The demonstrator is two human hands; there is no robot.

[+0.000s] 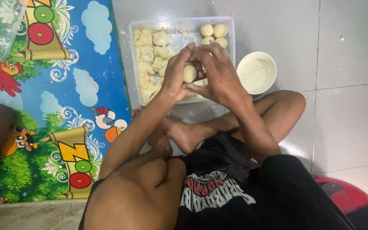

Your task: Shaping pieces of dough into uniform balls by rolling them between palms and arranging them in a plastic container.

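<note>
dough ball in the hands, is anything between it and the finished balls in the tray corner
Nothing visible. The dough ball sits between the left hand and right hand, above the tray. The rolled balls lie just beyond the fingertips.

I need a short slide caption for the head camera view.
Both hands, left hand and right hand, cup a pale round dough ball above a clear rectangular plastic tray.

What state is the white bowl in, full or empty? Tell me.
Partly full: the bowl stands upright, pale flour-like powder covering its bottom.
</note>
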